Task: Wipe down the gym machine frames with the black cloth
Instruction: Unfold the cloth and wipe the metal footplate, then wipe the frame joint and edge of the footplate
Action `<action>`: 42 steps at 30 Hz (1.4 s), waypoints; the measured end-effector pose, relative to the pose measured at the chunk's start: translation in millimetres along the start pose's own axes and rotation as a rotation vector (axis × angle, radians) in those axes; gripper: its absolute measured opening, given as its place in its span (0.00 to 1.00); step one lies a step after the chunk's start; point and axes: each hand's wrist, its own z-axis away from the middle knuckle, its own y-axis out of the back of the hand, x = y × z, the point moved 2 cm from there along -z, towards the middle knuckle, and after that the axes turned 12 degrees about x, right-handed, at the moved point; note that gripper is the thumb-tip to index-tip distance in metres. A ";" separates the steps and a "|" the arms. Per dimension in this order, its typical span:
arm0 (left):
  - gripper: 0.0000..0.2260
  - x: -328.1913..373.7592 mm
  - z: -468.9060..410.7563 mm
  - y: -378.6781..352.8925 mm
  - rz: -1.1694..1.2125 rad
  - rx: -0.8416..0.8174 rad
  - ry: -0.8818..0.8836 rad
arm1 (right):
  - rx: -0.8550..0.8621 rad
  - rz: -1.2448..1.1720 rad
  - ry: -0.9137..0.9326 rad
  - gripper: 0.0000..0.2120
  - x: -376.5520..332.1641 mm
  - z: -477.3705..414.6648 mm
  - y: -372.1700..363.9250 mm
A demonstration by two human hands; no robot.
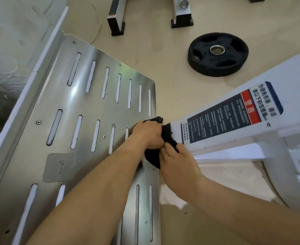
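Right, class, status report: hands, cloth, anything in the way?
Hands: left hand and right hand both grip black cloth. Cloth against white frame beam end. Nothing blocking; weight plate lies apart on floor.

Both hands bunch the black cloth point(169, 136) against the white frame beam's point(294, 80) lower end. The left hand point(148, 134) grips it, and the right hand point(178, 162) seemingly pinches an edge. Left of the fingers lies a slotted footplate point(85, 106); beyond them, a weight plate point(218, 53).
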 end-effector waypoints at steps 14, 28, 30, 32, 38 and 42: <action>0.25 42.2 101.4 -29.4 -0.179 0.141 0.053 | 0.288 -0.257 0.064 0.08 40.7 78.8 -21.5; 0.29 56.9 87.8 -25.8 -0.086 -0.001 0.153 | 0.297 -0.004 0.148 0.22 67.4 87.7 -57.2; 0.31 70.4 95.5 -47.6 0.024 0.189 0.323 | 0.260 -0.212 -0.115 0.25 43.3 81.3 -70.6; 0.33 87.0 103.5 -59.4 0.232 0.377 0.447 | 0.247 -0.357 -0.294 0.25 31.4 80.2 -74.3; 0.36 124.3 114.5 -59.2 0.435 0.437 0.607 | 0.194 -0.372 -0.500 0.25 68.5 110.1 -77.2; 0.31 188.5 119.6 -82.0 0.409 0.292 0.408 | 0.333 -0.425 -0.740 0.06 101.9 127.9 -77.6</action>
